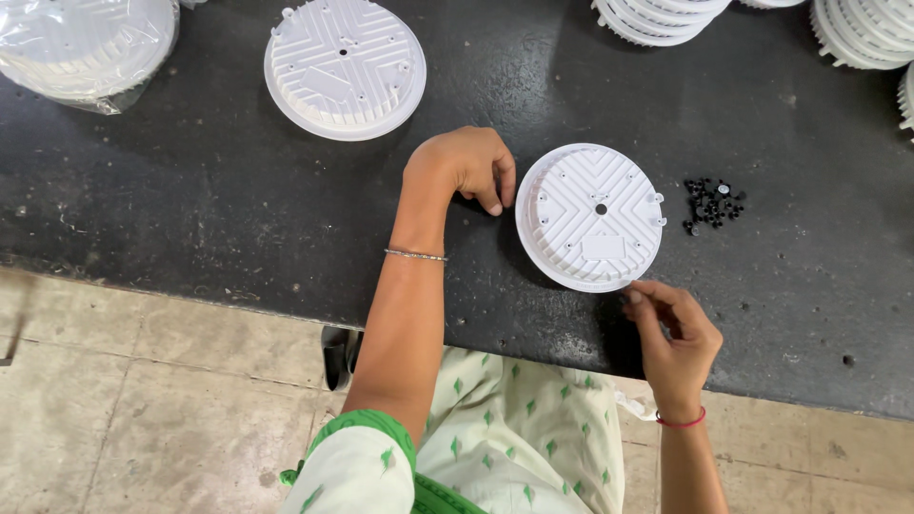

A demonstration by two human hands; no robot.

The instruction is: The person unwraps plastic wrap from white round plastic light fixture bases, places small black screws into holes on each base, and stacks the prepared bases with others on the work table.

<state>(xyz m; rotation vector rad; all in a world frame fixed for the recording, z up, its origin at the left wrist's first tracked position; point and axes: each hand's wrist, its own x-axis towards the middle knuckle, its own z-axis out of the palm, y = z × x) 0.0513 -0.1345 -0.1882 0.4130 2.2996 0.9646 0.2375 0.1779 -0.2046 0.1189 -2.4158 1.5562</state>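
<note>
at the top left corner of the dark, scuffed worktop (190, 190) lies a clear plastic bag (81, 48) wrapped around a stack of white round plastic discs; it bears no label that can be made out. no sign shows anywhere in view.

the left hand (466, 167) rests on the worktop just left of a white round ribbed plastic disc (590, 217) with a small centre hole and a plain raised rectangle near its lower edge. its fingers (500, 186) are curled loosely inward, tips close to the disc's left rim; whether they touch it cannot be told, and they hold nothing visible. a thin metal bangle (416, 254) circles that wrist.

the right hand (674, 338) sits just below the disc's lower right rim, its fingertips (636, 295) pinched together at or against the rim's edge; whether something tiny is held between them cannot be told. a red thread band (681, 420) rings that wrist.

the disc lies flat, centre right on the worktop, between the two hands. just right of it is a small heap of black round pieces (712, 203). a second like white disc (345, 67) lies well apart at upper left, and more white ribbed stacks (857, 33) line the top right edge.
</note>
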